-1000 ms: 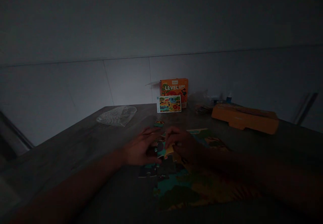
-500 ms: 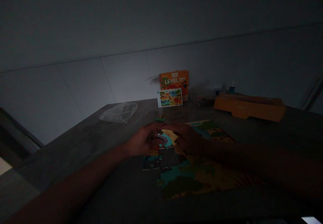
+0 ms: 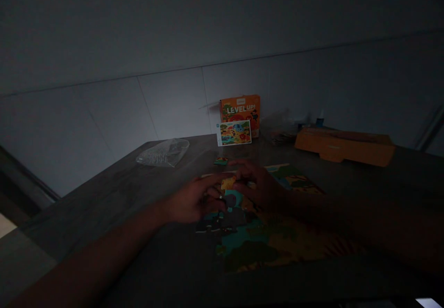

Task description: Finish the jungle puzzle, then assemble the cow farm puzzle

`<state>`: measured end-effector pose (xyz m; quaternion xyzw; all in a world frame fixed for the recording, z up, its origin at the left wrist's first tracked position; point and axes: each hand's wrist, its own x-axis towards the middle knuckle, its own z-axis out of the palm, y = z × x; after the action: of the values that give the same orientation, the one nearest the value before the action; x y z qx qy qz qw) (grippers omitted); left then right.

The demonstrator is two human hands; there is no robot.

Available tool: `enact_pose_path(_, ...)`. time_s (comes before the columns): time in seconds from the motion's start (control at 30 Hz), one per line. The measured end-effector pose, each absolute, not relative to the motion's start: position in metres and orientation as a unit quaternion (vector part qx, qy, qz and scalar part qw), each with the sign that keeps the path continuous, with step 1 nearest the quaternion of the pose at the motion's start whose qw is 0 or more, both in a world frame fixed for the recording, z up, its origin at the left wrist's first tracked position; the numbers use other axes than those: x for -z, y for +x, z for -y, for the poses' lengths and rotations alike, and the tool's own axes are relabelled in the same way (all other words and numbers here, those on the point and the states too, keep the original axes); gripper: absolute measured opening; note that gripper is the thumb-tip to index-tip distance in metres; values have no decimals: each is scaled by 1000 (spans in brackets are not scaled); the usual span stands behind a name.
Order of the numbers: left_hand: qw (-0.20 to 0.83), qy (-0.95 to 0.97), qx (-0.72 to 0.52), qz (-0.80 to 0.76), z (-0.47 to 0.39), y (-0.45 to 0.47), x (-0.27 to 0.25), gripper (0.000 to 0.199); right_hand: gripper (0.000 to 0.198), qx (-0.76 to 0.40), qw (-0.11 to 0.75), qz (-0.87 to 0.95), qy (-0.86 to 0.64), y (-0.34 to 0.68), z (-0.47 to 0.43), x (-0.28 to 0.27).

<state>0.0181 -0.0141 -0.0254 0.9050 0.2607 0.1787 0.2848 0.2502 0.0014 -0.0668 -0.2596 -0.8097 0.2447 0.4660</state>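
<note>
On the dark table lies a partly assembled jigsaw puzzle (image 3: 249, 255) with trees, teal water and yellow ground. My right hand (image 3: 262, 187) is over its upper part, thumb and fingers closed about the edge of a yellow puzzle piece (image 3: 228, 183). My left hand (image 3: 190, 200) rests at the puzzle's left side with its fingers apart; the index finger reaches along the top of that yellow piece and the thumb lies lower, by the grey and teal pieces. Both hands partly cover the puzzle, and dim light blurs the finger contacts. A loose puzzle piece (image 3: 221, 161) lies just beyond the hands.
An orange "LEVEL UP!" box (image 3: 243, 104) stands against the wall, with a picture card (image 3: 234, 133) leaning before it. A clear plastic bag (image 3: 164, 153) lies at left. At right are an orange open carton (image 3: 347, 146), a small bottle (image 3: 319, 119) and another plastic bag (image 3: 282, 130).
My right hand has shifted slightly, its fingers now at the yellow piece. My left hand has moved a little lower, its index finger stretched out and its thumb nearer the grey piece.
</note>
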Motion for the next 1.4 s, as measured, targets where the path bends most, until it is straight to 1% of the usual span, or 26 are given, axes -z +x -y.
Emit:
enact_pose_path(0.1, 271, 916, -147, -257, 15, 18, 27, 64, 37, -250, 455, 817, -249, 250, -1, 66)
enact_pose_path(0.2, 219, 930, -155, -253, 14, 16, 28, 65, 33, -231, 436, 833, -250, 251, -1, 66)
enact_pose_path(0.3, 183, 935, -173, -251, 12, 14, 27, 57, 35, -201, 420, 847, -258, 252, -1, 67)
enact_pose_path(0.43, 187, 935, -197, -229, 13, 15, 23, 40, 39, -197, 412, 854, -251, 253, -3, 68)
enact_pose_path(0.6, 181, 933, -191, -245, 14, 17, 22, 37, 41, -210, 407, 854, -246, 253, -2, 67)
enact_pose_path(0.73, 188, 931, -187, -249, 14, 16, 23, 29, 42, -209, 383, 867, -239, 252, -2, 69)
enact_pose_path(0.87, 177, 931, -184, -260, 13, 15, 23, 20, 38, -197, 386, 870, -235, 252, -5, 73)
enact_pose_path(1.4, 153, 944, -181, -231, 10, 14, 27, 14, 33, -212, 372, 878, -213, 250, -5, 73)
